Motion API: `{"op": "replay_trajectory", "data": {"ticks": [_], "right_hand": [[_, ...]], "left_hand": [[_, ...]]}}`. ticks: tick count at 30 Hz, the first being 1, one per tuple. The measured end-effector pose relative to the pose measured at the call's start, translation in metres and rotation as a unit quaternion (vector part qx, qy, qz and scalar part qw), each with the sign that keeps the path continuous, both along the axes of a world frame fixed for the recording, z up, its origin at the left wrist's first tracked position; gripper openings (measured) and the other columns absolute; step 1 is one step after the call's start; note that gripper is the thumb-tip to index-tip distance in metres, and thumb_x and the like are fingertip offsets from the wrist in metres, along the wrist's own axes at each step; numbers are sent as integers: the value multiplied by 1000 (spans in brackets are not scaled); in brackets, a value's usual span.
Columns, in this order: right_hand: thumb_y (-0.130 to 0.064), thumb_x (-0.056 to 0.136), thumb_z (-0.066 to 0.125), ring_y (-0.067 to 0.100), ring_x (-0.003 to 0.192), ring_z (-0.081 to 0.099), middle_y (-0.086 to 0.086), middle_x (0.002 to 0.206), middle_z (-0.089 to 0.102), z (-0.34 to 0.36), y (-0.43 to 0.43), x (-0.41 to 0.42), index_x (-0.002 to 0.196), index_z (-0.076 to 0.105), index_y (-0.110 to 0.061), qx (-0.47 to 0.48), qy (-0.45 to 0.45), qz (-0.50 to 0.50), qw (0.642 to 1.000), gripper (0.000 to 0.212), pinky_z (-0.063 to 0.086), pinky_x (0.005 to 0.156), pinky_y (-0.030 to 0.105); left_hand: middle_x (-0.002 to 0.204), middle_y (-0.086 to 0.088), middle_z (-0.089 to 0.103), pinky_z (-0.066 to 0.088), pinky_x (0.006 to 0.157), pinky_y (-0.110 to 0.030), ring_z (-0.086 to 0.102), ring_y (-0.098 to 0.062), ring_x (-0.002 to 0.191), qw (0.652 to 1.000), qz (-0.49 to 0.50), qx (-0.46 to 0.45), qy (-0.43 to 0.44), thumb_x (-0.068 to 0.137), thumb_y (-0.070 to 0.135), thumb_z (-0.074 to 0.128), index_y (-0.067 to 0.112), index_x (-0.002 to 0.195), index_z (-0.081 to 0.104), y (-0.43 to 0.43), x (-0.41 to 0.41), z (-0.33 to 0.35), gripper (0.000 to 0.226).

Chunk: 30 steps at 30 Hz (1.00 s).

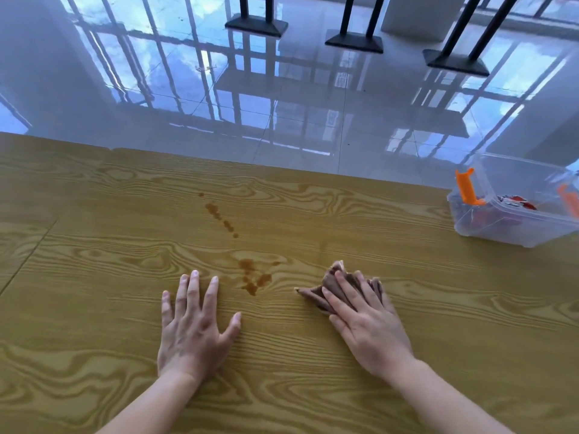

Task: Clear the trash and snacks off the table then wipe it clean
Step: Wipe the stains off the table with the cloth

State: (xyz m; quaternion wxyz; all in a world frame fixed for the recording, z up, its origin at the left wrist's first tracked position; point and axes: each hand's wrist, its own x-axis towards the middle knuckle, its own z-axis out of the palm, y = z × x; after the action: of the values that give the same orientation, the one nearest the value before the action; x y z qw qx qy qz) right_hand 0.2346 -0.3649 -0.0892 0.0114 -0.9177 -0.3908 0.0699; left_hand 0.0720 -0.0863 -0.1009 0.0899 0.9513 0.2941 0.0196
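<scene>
left hand (pixel 194 324) lies flat, empty, on table (pixel 94 277). right hand (pixel 366 321) presses straight fingers on cloth (pixel 329 288), near stains (pixel 250 277). cloth looks soft, light; best held down under the palm.

Obstacle: clear plastic bin with orange latches (pixel 513 214), far right on the yellow wood-grain table (pixel 94 277). Left of it, flat open top; I pass freely.

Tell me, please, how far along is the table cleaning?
Clearing looks done: wrappers lie in the clear box, none visible on the table. In hand: the right hand presses a brown cloth; the left hand rests flat. Left: the brown stains, not yet wiped.
</scene>
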Motion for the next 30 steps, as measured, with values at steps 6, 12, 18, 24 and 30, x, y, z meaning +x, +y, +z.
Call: {"op": "replay_trajectory", "data": {"ticks": [6,12,18,24,30], "right_hand": [[-60,100,8,19,152,-10,-19,162,-18,11,42,73,150,-1,-55,-5,51,-138,989,51,-6,122,47],[-64,99,10,24,152,-12,-17,164,-13,5,68,41,147,1,-62,-5,46,-49,998,49,-6,120,54],[-62,101,10,20,153,-7,-19,163,-10,6,33,23,148,3,-59,-12,18,-12,1000,48,-2,122,49],[-60,100,9,26,152,-10,-15,164,-14,12,89,29,151,5,-54,-10,64,-159,985,52,-4,120,55],[-60,102,18,24,153,3,-14,165,8,0,57,-36,151,15,-52,6,12,67,998,50,8,121,51]], "left_hand": [[162,-11,11,1,121,-51,0,-23,150,1000,0,7,0,82,72,28,23,151,28,0,-1,0,85],[162,-10,11,1,121,-51,-1,-22,150,1000,2,11,1,82,73,28,25,151,27,2,-1,-4,85],[162,-11,10,1,120,-52,0,-23,150,1000,3,12,6,82,72,31,25,151,25,2,0,-6,84],[163,-10,7,-1,120,-52,-4,-22,150,1000,7,8,17,82,73,30,26,151,22,1,1,-4,84],[162,-12,11,1,120,-53,0,-24,150,1000,4,11,4,81,71,34,24,151,26,2,0,-5,84]]}}
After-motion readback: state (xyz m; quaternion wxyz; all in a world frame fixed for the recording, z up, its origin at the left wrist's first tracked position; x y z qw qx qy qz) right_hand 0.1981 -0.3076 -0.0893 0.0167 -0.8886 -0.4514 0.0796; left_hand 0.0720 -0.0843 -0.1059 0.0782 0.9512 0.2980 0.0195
